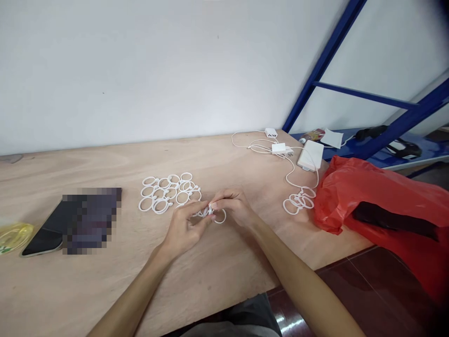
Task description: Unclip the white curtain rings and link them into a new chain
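Note:
Both my hands meet at the middle of the wooden table (pixel 105 281). My left hand (pixel 184 227) and my right hand (pixel 233 206) pinch a small white plastic ring piece (pixel 212 213) between their fingertips; one ring loop hangs out below my right fingers. Just behind my hands lies a flat group of several white rings (pixel 168 192). A smaller heap of white rings (pixel 298 201) sits to the right, beside a red plastic bag (pixel 368 196).
A dark phone (pixel 52 229) and a yellow object (pixel 14 234) lie at the left. White chargers, cables and a power bank (pixel 310 154) sit at the back right. A blue metal rack (pixel 351 89) stands beyond. A black item lies on the red bag.

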